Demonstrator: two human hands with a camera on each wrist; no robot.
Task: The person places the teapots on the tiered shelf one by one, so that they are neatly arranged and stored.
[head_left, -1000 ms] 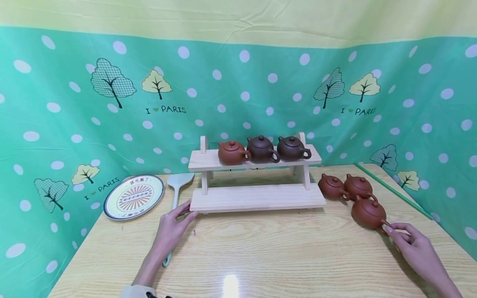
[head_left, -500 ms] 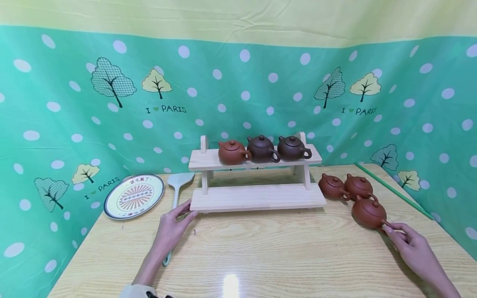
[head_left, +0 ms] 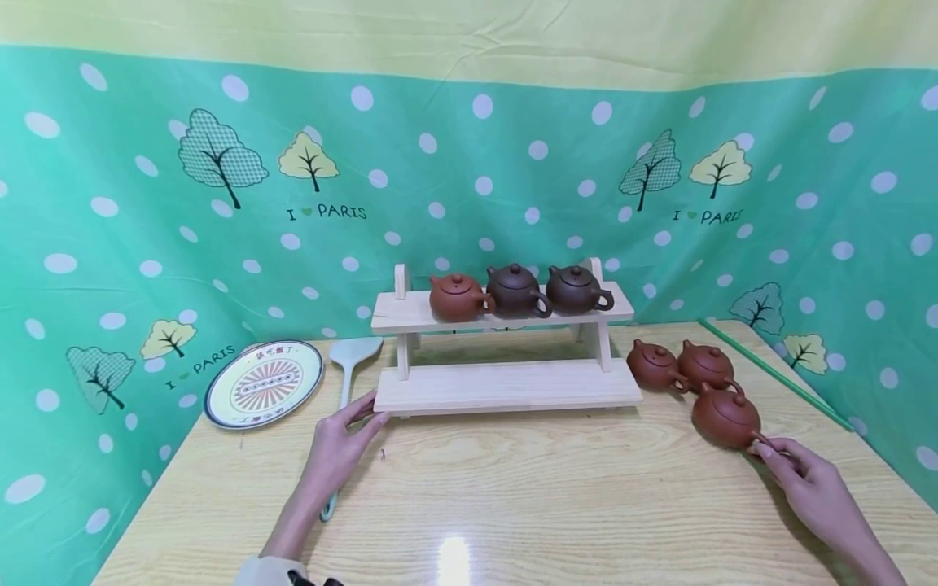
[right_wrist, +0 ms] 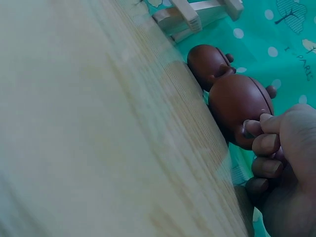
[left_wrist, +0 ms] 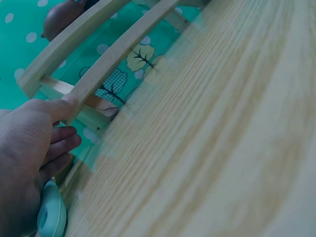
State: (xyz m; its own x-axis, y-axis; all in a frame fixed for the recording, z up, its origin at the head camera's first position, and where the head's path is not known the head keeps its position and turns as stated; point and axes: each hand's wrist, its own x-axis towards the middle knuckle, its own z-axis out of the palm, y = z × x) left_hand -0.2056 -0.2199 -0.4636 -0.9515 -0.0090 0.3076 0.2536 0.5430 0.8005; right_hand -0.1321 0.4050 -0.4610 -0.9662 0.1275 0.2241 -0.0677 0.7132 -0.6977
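My left hand (head_left: 340,446) holds the left end of a two-tier wooden display shelf (head_left: 506,389), its thumb at the front corner of the lower board. In the left wrist view the left thumb lies against the board and the other fingers are below it. On the right, my right hand (head_left: 804,482) pinches the handle of a reddish-brown teapot (head_left: 725,417), which sits on the table. The right wrist view shows thumb and forefinger on that handle, curled fingers partly covering it. Two similar teapots, one left (head_left: 652,366) and one right (head_left: 705,366), stand close behind.
On the upper board stand a reddish-brown teapot (head_left: 456,299) and two dark ones (head_left: 513,293). Left of the shelf lie a pale spatula (head_left: 346,382), partly under the left forearm, and a patterned plate (head_left: 265,386). A green stick (head_left: 778,376) lies along the right side.
The head view has shifted very slightly. Both hands keep their hold, and the teapots and shelf stay in place.
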